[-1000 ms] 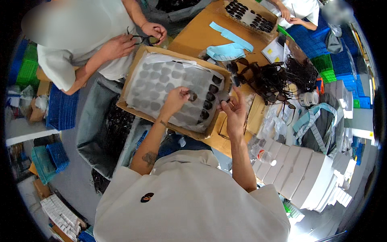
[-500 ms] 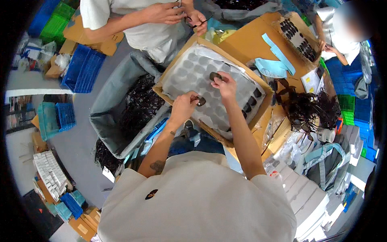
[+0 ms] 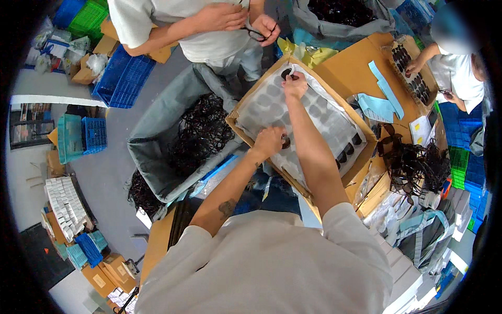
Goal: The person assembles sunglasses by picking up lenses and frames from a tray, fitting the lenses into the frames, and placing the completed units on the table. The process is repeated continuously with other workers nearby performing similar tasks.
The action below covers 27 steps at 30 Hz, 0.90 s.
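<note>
A shallow cardboard box [image 3: 366,130] lies in front of me, lined with a white translucent sheet [image 3: 260,109] through which rows of round lens shapes show. Toward its far corner, my right hand [image 3: 296,87] pinches a dark sunglass lens [image 3: 286,74] just over the sheet. My left hand [image 3: 269,142], closer to me near the box's left side, has its fingers closed on another dark lens [image 3: 286,141]. Several uncovered dark lenses [image 3: 345,153] stand in a row along the right side of the box.
Left of the box, a grey-lined bin [image 3: 151,157] holds tangled dark frames. More frames [image 3: 415,165] lie heaped on the right. Across from me a co-worker's hands [image 3: 265,29] hold glasses; another person [image 3: 460,78] reaches into a lens box [image 3: 413,70] at the far right.
My right hand has carried its lens away from me to the far corner of the box. The left hand keeps its lens near the left side. The whole view has shifted.
</note>
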Each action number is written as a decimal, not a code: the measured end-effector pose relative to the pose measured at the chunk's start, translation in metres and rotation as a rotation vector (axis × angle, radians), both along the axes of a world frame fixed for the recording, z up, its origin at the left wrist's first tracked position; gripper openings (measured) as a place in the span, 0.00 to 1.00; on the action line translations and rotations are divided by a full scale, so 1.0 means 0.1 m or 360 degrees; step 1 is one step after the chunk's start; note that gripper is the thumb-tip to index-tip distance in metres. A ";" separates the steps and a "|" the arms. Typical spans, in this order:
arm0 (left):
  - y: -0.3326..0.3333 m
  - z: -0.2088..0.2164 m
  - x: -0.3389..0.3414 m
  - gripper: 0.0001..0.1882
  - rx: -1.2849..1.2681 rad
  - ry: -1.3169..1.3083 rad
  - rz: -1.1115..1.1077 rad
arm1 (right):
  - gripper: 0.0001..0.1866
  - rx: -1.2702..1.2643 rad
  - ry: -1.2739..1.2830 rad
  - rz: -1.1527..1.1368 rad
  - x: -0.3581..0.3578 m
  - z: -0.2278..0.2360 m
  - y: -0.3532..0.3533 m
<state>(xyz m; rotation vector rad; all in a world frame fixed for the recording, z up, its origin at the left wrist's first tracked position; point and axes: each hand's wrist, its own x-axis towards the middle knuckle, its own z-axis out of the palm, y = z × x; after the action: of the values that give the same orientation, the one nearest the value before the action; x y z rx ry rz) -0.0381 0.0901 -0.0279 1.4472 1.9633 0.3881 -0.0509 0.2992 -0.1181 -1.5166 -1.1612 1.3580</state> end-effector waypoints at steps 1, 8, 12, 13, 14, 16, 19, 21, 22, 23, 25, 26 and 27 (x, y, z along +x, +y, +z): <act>-0.01 -0.01 0.00 0.10 0.0051 0.0026 -0.0001 | 0.14 0.0343 -0.0314 -0.0005 0.01 0.02 -0.01; 0.08 -0.02 -0.08 0.10 0.0288 -0.0180 0.0049 | 0.14 0.0559 -0.0697 0.0204 0.30 0.68 -0.30; 0.35 -0.02 -0.10 0.11 0.0241 -0.1228 0.0470 | 0.12 0.0775 -0.0642 0.0377 1.22 1.00 -0.80; 0.43 -0.01 -0.04 0.11 0.0197 -0.1368 0.0523 | 0.11 0.1020 -0.0837 0.0386 1.49 1.03 -0.92; 0.53 -0.01 0.01 0.11 0.0158 -0.1497 0.0580 | 0.11 0.1271 -0.1030 0.0403 1.72 1.04 -0.97; 0.70 0.00 0.21 0.11 0.0074 -0.1665 0.0657 | 0.12 0.0721 -0.0777 0.0576 2.14 1.04 -1.02; 0.89 -0.03 0.61 0.12 0.0135 -0.1710 0.0556 | 0.17 0.0318 -0.0638 0.0582 2.59 1.02 -0.99; 1.01 -0.10 0.84 0.12 0.0135 -0.1687 0.0458 | 0.19 0.0321 -0.0463 0.0408 2.73 1.01 -0.92; 1.04 -0.15 0.94 0.13 0.0130 -0.1673 0.0414 | 0.20 0.0350 -0.0345 0.0352 2.77 0.99 -0.90; 1.07 -0.20 1.04 0.13 0.0144 -0.1624 0.0422 | 0.20 0.0366 -0.0357 0.0311 2.79 0.98 -0.88; 1.16 -0.29 1.18 0.14 0.0185 -0.1524 0.0423 | 0.19 0.0344 -0.0409 0.0197 2.81 0.92 -0.84; 1.21 -0.32 1.24 0.14 0.0235 -0.1533 0.0414 | 0.19 0.0286 -0.0434 0.0141 2.82 0.88 -0.82; 1.25 -0.35 1.29 0.15 0.0284 -0.1544 0.0404 | 0.19 0.0196 -0.0462 0.0092 2.82 0.84 -0.79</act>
<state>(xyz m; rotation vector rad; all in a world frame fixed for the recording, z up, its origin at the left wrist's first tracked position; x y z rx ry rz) 0.0909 0.2154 -0.0629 0.8237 1.3062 1.1509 0.2313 0.2205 -0.0345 -1.6376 -1.4500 1.1049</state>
